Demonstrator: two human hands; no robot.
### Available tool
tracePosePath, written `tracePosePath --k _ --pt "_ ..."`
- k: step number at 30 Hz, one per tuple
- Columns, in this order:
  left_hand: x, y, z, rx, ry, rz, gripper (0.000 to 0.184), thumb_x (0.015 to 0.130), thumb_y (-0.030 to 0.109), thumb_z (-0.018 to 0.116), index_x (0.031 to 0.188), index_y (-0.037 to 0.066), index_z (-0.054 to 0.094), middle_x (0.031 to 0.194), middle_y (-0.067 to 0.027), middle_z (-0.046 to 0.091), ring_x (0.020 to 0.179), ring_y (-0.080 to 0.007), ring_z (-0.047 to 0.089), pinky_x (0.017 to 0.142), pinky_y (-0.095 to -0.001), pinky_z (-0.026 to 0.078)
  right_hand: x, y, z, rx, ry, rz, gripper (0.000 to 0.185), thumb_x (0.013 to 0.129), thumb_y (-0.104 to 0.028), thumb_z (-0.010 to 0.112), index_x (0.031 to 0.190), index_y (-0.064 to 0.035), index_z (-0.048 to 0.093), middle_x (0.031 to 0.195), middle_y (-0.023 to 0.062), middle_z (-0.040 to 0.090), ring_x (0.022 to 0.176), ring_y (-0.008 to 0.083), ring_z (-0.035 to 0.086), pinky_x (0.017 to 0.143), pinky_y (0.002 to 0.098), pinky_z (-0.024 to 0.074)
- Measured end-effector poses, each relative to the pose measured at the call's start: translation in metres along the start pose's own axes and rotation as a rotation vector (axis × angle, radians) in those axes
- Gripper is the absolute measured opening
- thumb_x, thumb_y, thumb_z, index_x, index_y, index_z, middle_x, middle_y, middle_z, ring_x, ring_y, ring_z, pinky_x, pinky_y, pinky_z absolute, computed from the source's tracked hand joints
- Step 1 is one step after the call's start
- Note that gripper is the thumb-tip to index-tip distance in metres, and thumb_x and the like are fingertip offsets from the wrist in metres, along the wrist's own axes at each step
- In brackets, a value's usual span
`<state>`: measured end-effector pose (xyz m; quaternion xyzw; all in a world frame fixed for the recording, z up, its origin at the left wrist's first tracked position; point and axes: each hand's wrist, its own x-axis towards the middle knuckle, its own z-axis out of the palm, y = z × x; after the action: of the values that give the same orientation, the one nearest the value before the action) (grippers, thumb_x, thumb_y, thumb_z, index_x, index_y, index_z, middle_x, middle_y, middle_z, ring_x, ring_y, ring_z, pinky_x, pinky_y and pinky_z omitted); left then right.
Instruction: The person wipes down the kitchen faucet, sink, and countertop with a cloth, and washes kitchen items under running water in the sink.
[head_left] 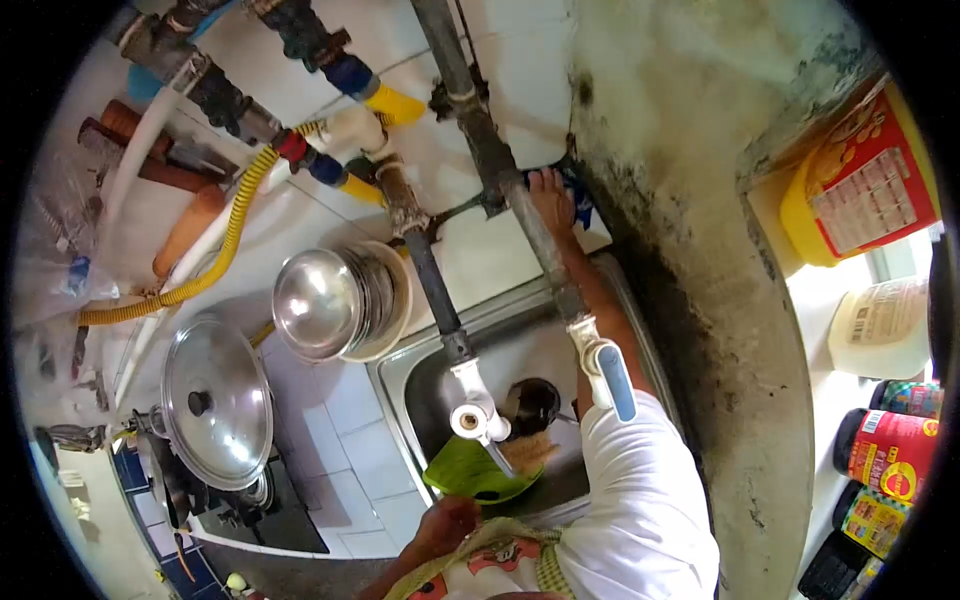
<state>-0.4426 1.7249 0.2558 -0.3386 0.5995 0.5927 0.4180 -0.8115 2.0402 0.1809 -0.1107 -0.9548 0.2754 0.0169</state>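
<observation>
My right hand (550, 203) reaches past the pipes to the back corner above the sink. Its fingers are stretched out against the white tiles, beside a dark blue crumpled thing (581, 202) that I cannot name. Low at the near side of the sink (420, 390), my left hand (447, 522) is curled close to a bright green plastic basin (465, 470). What lies inside those fingers, if anything, is hidden. The green basin leans in the sink near a tan bristly piece (530, 453) and a dark round opening or bowl (534, 404).
Two taps, a left one (478, 415) and a right one (607, 372), hang over the sink from pipes. Stacked metal bowls (318, 303) stand left of it. Further left, a lidded pan (217, 403) sits on the stove. Jars (885, 455) line a ledge at right.
</observation>
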Motion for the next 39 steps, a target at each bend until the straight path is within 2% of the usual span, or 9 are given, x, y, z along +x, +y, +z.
tracePosePath --k 2,5,7,21,23,26,31,35,39 --pt "0.005 -0.010 0.000 -0.568 -0.107 -0.218 0.015 0.077 0.015 0.056 0.085 0.003 0.053 0.076 -0.0088 0.057 0.070 -0.0210 0.054 0.063 -0.0322 0.044 -0.013 0.006 0.007 -0.034 0.039 0.071 0.046 0.086 -0.019 0.036 0.127 -0.0003 0.028 0.134 0.0178 0.024 0.125 0.0316 0.021 0.100 0.0457 0.0214" --pt "0.008 -0.023 -0.009 -0.160 -0.103 0.016 0.016 0.076 0.015 0.058 0.085 0.003 0.053 0.074 -0.0091 0.056 0.066 -0.0200 0.053 0.063 -0.0320 0.045 -0.032 0.021 0.002 -0.133 0.119 0.147 0.047 0.085 -0.019 0.036 0.127 -0.0003 0.026 0.134 0.0182 0.024 0.125 0.0311 0.021 0.099 0.0453 0.0221" --pt "0.003 -0.010 -0.001 -0.507 -0.210 -0.158 0.013 0.078 0.016 0.055 0.083 0.003 0.055 0.075 -0.0085 0.057 0.066 -0.0190 0.054 0.066 -0.0326 0.046 -0.056 0.025 -0.002 -0.183 0.144 0.186 0.047 0.086 -0.019 0.035 0.127 -0.0001 0.026 0.132 0.0166 0.027 0.124 0.0299 0.024 0.097 0.0445 0.0248" --pt "-0.003 -0.021 -0.024 -0.382 -0.381 -0.136 0.017 0.081 0.021 0.051 0.088 0.006 0.055 0.076 -0.0078 0.060 0.066 -0.0210 0.057 0.062 -0.0342 0.046 -0.181 0.078 0.039 -0.316 0.413 0.119 0.032 0.083 -0.017 0.039 0.111 -0.0049 0.049 0.123 0.0118 0.043 0.116 0.0270 0.037 0.087 0.0438 0.0342" --pt "-0.002 -0.018 -0.025 -0.374 -0.364 -0.127 0.017 0.081 0.021 0.051 0.088 0.006 0.054 0.075 -0.0080 0.059 0.065 -0.0213 0.057 0.061 -0.0346 0.046 -0.156 0.091 0.092 0.198 0.509 -0.056 0.029 0.081 -0.015 0.043 0.106 -0.0041 0.052 0.118 0.0125 0.046 0.111 0.0281 0.040 0.087 0.0404 0.0355" --pt "-0.011 -0.013 -0.027 -0.340 -0.315 -0.103 0.016 0.080 0.019 0.052 0.089 0.006 0.052 0.074 -0.0074 0.059 0.063 -0.0202 0.056 0.058 -0.0318 0.046 -0.189 0.022 0.060 0.217 0.539 -0.221 0.033 0.071 -0.007 0.051 0.104 -0.0048 0.054 0.111 0.0128 0.050 0.101 0.0325 0.046 0.086 0.0382 0.0382" --pt "-0.025 0.045 0.016 0.213 -0.028 0.837 0.031 0.079 0.017 0.055 0.105 0.002 0.045 0.096 -0.0118 0.054 0.082 -0.0170 0.054 0.067 -0.0247 0.045 -0.229 -0.030 0.081 0.297 0.170 -0.403 0.032 0.065 -0.005 0.056 0.096 -0.0046 0.056 0.092 0.0160 0.056 0.089 0.0333 0.051 0.084 0.0392 0.0383" --pt "-0.055 0.145 0.059 0.901 0.226 1.819 0.066 0.071 0.030 0.063 0.125 0.005 0.034 0.128 -0.0174 0.031 0.116 -0.0352 0.032 0.093 -0.0437 0.029 -0.263 -0.063 0.066 0.928 -0.028 -0.021 0.024 0.069 -0.008 0.055 0.093 -0.0052 0.059 0.094 0.0132 0.060 0.089 0.0270 0.055 0.077 0.0342 0.0419" --pt "-0.051 0.195 0.077 1.461 0.225 1.887 0.033 0.069 0.039 0.060 0.092 0.015 0.061 0.102 -0.0063 0.048 0.098 -0.0276 0.045 0.092 -0.0489 0.025 -0.279 -0.077 0.031 1.536 -0.144 0.364 0.018 0.077 -0.015 0.058 0.091 -0.0043 0.059 0.081 0.0013 0.059 0.074 0.0121 0.053 0.068 0.0270 0.0431"
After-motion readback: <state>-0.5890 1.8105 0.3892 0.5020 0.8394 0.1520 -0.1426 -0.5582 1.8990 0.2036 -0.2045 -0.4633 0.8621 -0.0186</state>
